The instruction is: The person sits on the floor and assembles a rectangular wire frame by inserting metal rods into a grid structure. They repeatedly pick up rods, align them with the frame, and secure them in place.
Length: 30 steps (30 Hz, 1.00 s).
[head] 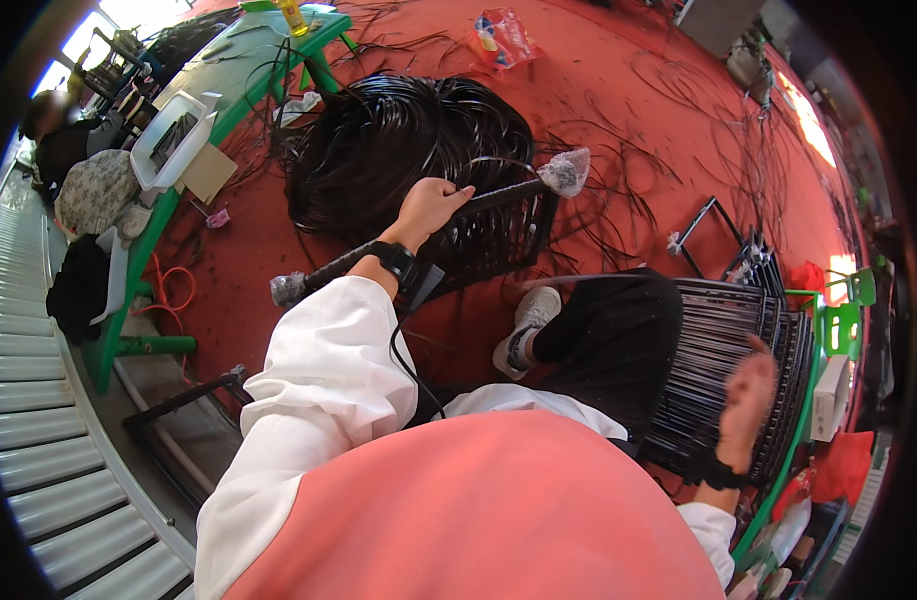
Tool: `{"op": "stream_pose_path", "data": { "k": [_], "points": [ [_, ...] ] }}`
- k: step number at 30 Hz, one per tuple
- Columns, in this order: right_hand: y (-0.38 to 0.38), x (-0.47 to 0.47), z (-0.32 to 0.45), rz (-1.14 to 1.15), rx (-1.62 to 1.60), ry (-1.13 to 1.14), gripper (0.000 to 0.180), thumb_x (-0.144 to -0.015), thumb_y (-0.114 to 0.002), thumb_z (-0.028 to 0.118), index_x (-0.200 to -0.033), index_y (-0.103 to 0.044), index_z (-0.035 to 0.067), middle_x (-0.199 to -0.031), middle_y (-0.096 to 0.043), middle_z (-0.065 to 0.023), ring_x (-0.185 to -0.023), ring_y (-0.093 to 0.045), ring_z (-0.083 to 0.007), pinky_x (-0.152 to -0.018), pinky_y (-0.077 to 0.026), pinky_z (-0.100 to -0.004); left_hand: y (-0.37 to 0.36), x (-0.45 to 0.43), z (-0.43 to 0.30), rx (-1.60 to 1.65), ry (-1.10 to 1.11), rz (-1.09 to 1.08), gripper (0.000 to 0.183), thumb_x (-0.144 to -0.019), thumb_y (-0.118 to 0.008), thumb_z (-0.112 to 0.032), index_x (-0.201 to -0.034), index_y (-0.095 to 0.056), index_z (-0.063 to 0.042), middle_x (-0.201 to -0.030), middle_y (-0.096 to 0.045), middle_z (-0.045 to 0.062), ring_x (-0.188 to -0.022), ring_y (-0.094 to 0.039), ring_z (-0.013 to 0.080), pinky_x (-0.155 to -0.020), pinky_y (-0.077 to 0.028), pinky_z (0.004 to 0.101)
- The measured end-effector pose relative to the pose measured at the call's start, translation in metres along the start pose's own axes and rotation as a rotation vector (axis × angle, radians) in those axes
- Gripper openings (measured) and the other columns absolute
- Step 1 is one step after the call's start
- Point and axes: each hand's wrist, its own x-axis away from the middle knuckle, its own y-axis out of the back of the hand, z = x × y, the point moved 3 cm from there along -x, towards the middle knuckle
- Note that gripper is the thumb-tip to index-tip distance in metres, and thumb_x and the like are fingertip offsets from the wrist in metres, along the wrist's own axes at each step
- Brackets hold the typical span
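My left hand (428, 210) is closed around the wrapped bar (503, 196) of a black woven frame (496, 236). Clear plastic wrap (567, 172) covers the bar's far end, and more wrap (287, 289) covers its near end. Beyond the frame lies a large heap of glossy black strips (406, 127). My right hand (749, 394) is out to the right, blurred, above stacked black slatted frames (710, 360); whether its fingers hold anything is unclear. A thin blurred strip (578, 278) runs across, just over my bent knee (638, 315).
On the left stand a green table (237, 112) with a white bin (170, 142) and a roller conveyor (46, 390). A person (68, 142) sits beyond it. Loose strips and a plastic bag (503, 37) litter the red floor. More frames (717, 236) lie at right.
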Motion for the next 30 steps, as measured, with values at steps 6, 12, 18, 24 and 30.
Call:
{"op": "stream_pose_path", "data": {
  "k": [6, 12, 18, 24, 30],
  "points": [
    [0.133, 0.011, 0.011, -0.474, 0.263, 0.209, 0.032, -0.109, -0.047, 0.02, -0.132, -0.061, 0.003, -0.071, -0.039, 0.0065, -0.054, -0.028, -0.0004, -0.044, -0.022, -0.0186, -0.024, 0.0, -0.011, -0.022, -0.006, 0.051, 0.054, -0.091, -0.075, -0.038, -0.061, -0.058, 0.002, -0.053, -0.038, 0.001, -0.052, -0.032, 0.0113, -0.049, -0.029, 0.0364],
    [0.091, -0.017, -0.05, -0.068, 1.281, 0.406, 0.04, -0.097, -0.063, 0.012, -0.136, -0.058, 0.0, -0.116, -0.064, -0.0171, -0.101, -0.064, -0.0282, -0.093, -0.05, -0.0371, -0.044, 0.011, -0.019, -0.064, -0.036, 0.077, 0.053, -0.091, -0.076, -0.038, -0.063, -0.059, 0.003, -0.052, -0.039, 0.004, -0.05, -0.033, 0.0131, -0.049, -0.031, 0.0372],
    [-0.055, -0.037, -0.018, 0.425, 0.87, 0.465, 0.019, -0.094, -0.064, 0.008, -0.109, -0.068, -0.003, -0.098, -0.069, -0.0148, -0.089, -0.067, -0.0261, -0.084, -0.053, -0.0345, -0.049, 0.025, -0.017, -0.046, -0.006, 0.101, 0.054, -0.091, -0.072, -0.043, -0.062, -0.062, 0.001, -0.048, -0.046, 0.009, -0.042, -0.043, 0.0195, -0.048, -0.036, 0.0396],
    [-0.168, -0.006, -0.013, 1.417, 0.814, 0.026, 0.039, -0.093, -0.062, 0.002, -0.131, -0.061, 0.0, -0.104, -0.072, -0.0098, -0.094, -0.07, -0.0158, -0.083, -0.055, -0.0295, -0.052, 0.034, -0.021, -0.041, 0.065, 0.085, 0.052, -0.093, -0.069, -0.047, -0.069, -0.068, 0.0, -0.053, -0.052, 0.012, -0.047, -0.049, 0.0233, -0.052, -0.041, 0.0404],
    [-0.159, -0.023, -0.033, 1.262, 0.784, 0.344, 0.057, -0.089, -0.065, 0.003, -0.144, -0.051, 0.003, -0.143, -0.055, -0.0152, -0.131, -0.055, -0.0268, -0.109, -0.044, -0.0348, -0.054, 0.036, -0.019, -0.103, 0.051, 0.033, 0.048, -0.095, -0.07, -0.042, -0.073, -0.071, 0.0, -0.054, -0.049, 0.006, -0.05, -0.041, 0.0146, -0.05, -0.036, 0.0369]
  ]
}}
